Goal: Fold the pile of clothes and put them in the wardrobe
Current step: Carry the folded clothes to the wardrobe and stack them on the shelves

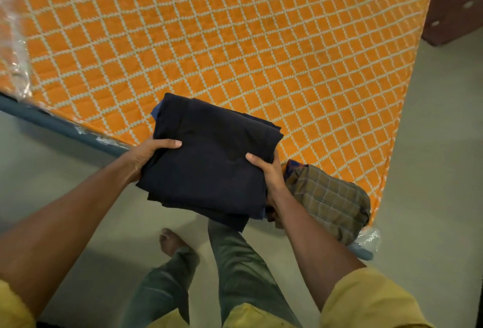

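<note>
Folded clothes (211, 160) matt dark cloth; bedspread (235, 40) quilted cloth; wrap (15, 47) glossy plastic.

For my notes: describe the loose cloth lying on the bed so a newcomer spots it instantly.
Start at the orange quilt with its white diamond grid and follow it to the near right corner. There, right of the right hand gripping the stack of dark folded clothes, lies a crumpled cloth. It alone is olive-brown with pale checks; the stack is plain and near black.
</note>
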